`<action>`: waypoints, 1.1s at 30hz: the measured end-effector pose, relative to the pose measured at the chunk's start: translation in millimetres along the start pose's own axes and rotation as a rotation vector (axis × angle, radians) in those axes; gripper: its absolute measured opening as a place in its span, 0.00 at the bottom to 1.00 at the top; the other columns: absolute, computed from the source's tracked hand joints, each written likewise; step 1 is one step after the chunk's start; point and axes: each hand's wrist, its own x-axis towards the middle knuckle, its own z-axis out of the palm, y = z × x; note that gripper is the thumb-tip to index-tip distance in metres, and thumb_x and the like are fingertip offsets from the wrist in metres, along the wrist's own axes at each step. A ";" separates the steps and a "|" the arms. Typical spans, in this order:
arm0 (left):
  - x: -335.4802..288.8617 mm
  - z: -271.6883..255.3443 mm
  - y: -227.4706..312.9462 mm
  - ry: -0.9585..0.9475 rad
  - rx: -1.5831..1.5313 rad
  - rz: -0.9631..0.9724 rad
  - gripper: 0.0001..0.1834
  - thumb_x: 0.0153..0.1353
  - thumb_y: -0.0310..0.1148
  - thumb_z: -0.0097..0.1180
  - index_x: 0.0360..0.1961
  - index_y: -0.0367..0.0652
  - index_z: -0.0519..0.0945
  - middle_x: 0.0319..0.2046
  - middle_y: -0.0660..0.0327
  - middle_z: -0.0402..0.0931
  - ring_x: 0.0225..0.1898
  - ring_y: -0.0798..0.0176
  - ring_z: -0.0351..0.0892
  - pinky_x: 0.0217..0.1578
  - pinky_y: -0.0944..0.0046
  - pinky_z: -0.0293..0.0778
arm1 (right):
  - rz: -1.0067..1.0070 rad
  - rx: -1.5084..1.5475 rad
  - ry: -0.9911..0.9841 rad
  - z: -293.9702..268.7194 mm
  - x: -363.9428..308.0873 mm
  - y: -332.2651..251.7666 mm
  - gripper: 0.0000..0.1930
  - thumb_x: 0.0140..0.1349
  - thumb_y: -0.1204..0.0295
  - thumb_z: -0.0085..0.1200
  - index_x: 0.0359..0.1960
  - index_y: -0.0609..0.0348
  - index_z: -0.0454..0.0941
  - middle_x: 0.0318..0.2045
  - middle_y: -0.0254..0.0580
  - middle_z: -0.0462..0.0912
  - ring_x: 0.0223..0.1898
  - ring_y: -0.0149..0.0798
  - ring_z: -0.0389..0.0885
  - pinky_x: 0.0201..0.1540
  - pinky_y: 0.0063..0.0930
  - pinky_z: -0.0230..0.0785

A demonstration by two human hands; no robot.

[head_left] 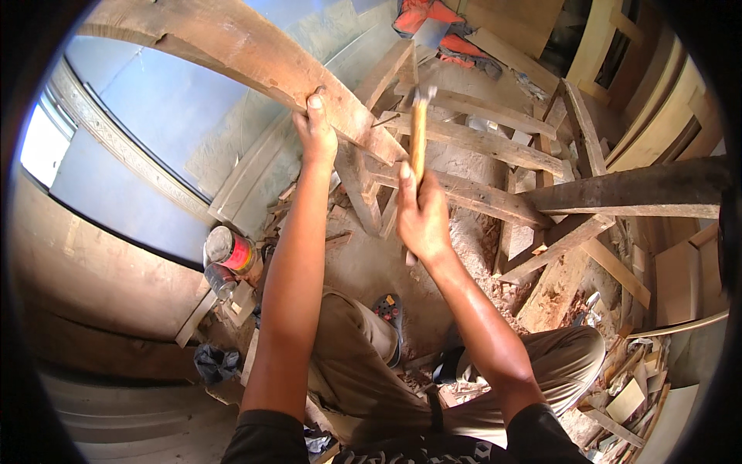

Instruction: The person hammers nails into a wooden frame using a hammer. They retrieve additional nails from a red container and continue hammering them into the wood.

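A long wooden plank (239,58) slants from the upper left toward the middle, its near end over a rough timber frame (479,147). My left hand (315,135) is closed round the plank's lower edge, with the thumb up along its face. My right hand (423,216) grips a hammer (418,143) by its light wooden handle, the head upward and slightly blurred. A nail (386,121) sticks out of the plank close to its end, just left of the hammer. The hammer head is apart from the nail.
Dark beams (634,189) cross the frame on the right. A can with a red label (232,249) and a dull jar (220,281) stand at left. Wood scraps (630,398) lie lower right. Boards (657,100) lean at the back right; an orange-red and dark cloth-like item (456,46) lies far back.
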 end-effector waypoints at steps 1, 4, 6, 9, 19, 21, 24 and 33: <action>-1.9 1.2 0.0 -0.001 0.015 -0.020 0.43 0.60 0.63 0.57 0.50 0.25 0.75 0.48 0.50 0.75 0.49 0.58 0.74 0.52 0.57 0.70 | -0.096 0.037 0.059 -6.8 3.6 -5.0 0.19 0.76 0.57 0.45 0.36 0.63 0.70 0.19 0.34 0.73 0.20 0.26 0.69 0.19 0.28 0.63; -4.8 1.7 4.8 -0.002 0.051 -0.048 0.43 0.61 0.63 0.56 0.51 0.25 0.75 0.50 0.50 0.74 0.50 0.58 0.74 0.53 0.57 0.70 | -0.315 0.085 0.112 -20.4 16.3 -18.6 0.12 0.75 0.63 0.47 0.39 0.60 0.69 0.18 0.34 0.74 0.18 0.26 0.71 0.19 0.29 0.64; -3.9 2.4 3.7 -0.007 0.041 -0.036 0.43 0.61 0.63 0.56 0.51 0.25 0.75 0.50 0.49 0.74 0.50 0.57 0.74 0.53 0.56 0.70 | -0.329 0.047 0.089 -16.2 14.1 -11.6 0.12 0.75 0.64 0.47 0.39 0.60 0.68 0.17 0.38 0.74 0.18 0.30 0.74 0.19 0.32 0.66; 0.2 -6.5 -6.6 0.003 0.032 -0.018 0.41 0.62 0.62 0.55 0.51 0.25 0.76 0.49 0.49 0.75 0.50 0.57 0.74 0.53 0.56 0.70 | -0.025 -0.287 -0.161 -10.2 7.7 33.9 0.16 0.74 0.60 0.45 0.41 0.64 0.68 0.21 0.62 0.79 0.22 0.61 0.81 0.23 0.48 0.69; -0.8 -3.9 -1.0 -0.036 -0.002 -0.050 0.37 0.64 0.58 0.56 0.51 0.26 0.76 0.50 0.50 0.75 0.51 0.59 0.74 0.53 0.57 0.69 | 0.085 -0.234 -0.022 -3.0 -0.5 76.9 0.22 0.74 0.55 0.45 0.35 0.67 0.71 0.22 0.64 0.78 0.26 0.65 0.78 0.29 0.52 0.68; -4.2 -0.4 5.8 -0.011 -0.014 -0.059 0.36 0.64 0.57 0.57 0.52 0.27 0.74 0.47 0.53 0.75 0.49 0.60 0.73 0.51 0.58 0.69 | 0.069 -0.182 -0.020 -8.7 -1.2 74.9 0.23 0.74 0.54 0.45 0.35 0.68 0.71 0.21 0.62 0.77 0.23 0.60 0.78 0.28 0.51 0.68; -23.9 14.3 23.5 0.021 0.098 -0.096 0.35 0.64 0.54 0.59 0.53 0.29 0.71 0.41 0.58 0.72 0.45 0.63 0.71 0.48 0.61 0.68 | -0.031 -0.082 0.102 -15.7 4.7 87.0 0.23 0.75 0.54 0.44 0.35 0.65 0.72 0.18 0.45 0.74 0.19 0.44 0.74 0.23 0.38 0.65; -140.3 55.7 56.0 -0.220 0.118 -1.139 0.37 0.67 0.50 0.54 0.66 0.30 0.63 0.60 0.43 0.69 0.60 0.49 0.72 0.59 0.46 0.70 | 0.261 0.007 -0.116 -130.8 -13.5 29.0 0.25 0.75 0.50 0.42 0.33 0.63 0.70 0.18 0.31 0.68 0.19 0.26 0.66 0.22 0.28 0.62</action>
